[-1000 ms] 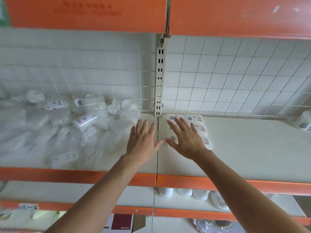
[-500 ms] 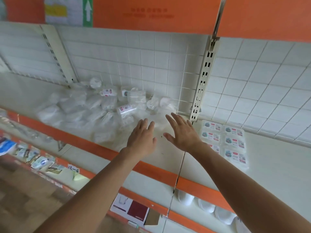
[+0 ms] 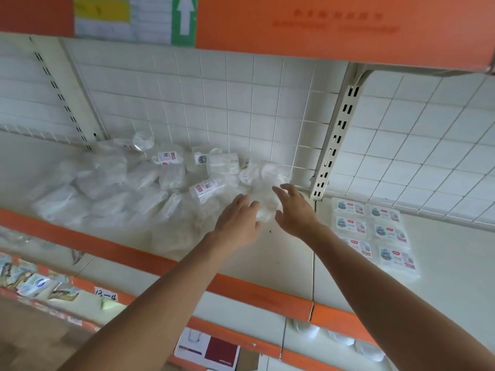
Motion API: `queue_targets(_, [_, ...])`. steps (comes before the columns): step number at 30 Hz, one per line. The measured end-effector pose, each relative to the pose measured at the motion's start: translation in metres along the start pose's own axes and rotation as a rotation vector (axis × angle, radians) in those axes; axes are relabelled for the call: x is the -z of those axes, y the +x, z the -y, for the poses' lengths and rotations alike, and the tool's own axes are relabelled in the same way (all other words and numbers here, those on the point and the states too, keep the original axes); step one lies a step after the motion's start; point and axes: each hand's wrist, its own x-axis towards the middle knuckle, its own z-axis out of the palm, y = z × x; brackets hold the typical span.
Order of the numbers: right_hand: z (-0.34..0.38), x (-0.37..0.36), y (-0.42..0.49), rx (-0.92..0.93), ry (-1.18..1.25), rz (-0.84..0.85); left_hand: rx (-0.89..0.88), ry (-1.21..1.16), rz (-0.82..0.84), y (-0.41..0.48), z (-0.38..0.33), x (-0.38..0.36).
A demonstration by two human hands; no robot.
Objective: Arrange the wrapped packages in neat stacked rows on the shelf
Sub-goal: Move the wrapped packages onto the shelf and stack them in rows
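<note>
A loose heap of clear wrapped packages point(image 3: 128, 188) covers the left bay of the shelf point(image 3: 267, 258). In the right bay lie labelled packages point(image 3: 375, 231) in two neat rows. My left hand point(image 3: 238, 220) and my right hand point(image 3: 294, 210) reach out side by side at the right end of the heap, fingers spread. Between them sits one clear package point(image 3: 265, 210), and the fingertips are at its sides. Whether either hand grips it is blurred.
A slotted upright post point(image 3: 334, 140) divides the two bays. A white wire grid point(image 3: 241, 103) backs the shelf. Orange edging point(image 3: 241, 287) runs along its front. A lower shelf holds white items point(image 3: 308, 330) and a box point(image 3: 209, 349).
The view has swung left, from the neat rows toward the heap. Both hands moved left and forward, from above the rows to the heap's right end.
</note>
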Motion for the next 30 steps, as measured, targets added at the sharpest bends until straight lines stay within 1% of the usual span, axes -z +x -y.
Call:
queue_targets(5, [0.002, 0.001, 0.007, -0.076, 0.107, -0.065, -0.021, -0.066, -0.001, 0.014, 0.004, 0.003])
queue_targets(8, [0.003, 0.001, 0.01, -0.103, 0.152, -0.112, -0.062, 0.004, -0.018, 0.02, 0.006, 0.004])
queue_targets(10, [0.002, 0.001, 0.012, -0.112, 0.162, -0.102, -0.074, 0.029, -0.029, 0.021, 0.009, 0.005])
queue_targets(15, [-0.003, 0.002, 0.011, -0.093, 0.206, -0.083, -0.068, -0.008, -0.009, 0.019, 0.016, 0.007])
queue_targets(19, [-0.004, 0.004, 0.008, -0.102, 0.195, -0.192, -0.03, -0.065, -0.036, 0.015, 0.02, 0.008])
queue_targets(23, [-0.005, 0.005, 0.001, -0.075, 0.18, -0.238, -0.014, -0.1, -0.056, 0.01, 0.021, 0.007])
queue_targets(27, [-0.007, 0.006, -0.01, -0.105, 0.186, -0.347, -0.013, -0.149, -0.044, 0.008, 0.016, 0.005])
queue_targets(30, [-0.011, 0.01, -0.017, -0.123, 0.184, -0.394, -0.025, -0.159, -0.058, 0.008, 0.009, 0.003])
